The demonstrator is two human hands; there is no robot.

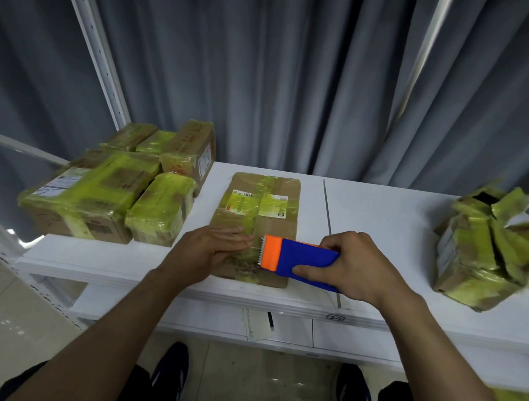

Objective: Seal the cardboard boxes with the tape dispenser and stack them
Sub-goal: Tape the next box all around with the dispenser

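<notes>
Found mid-seal. Pressing flat box [257,200] with straight-fingered left hand [215,249]; gripping tape dispenser [297,259] in right hand [357,265] over box's near end. Noted taped pile [106,187] left of box; open box [485,249] right of it, judged pending.

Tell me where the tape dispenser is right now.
Head view, just right of centre: the tape dispenser is gripped by the right hand, its orange end over the near end of the flat cardboard box, beside the left hand.

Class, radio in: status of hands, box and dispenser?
Left hand flat on middle box. Right hand grips tape dispenser, blade on box. Nothing blocking.
</notes>
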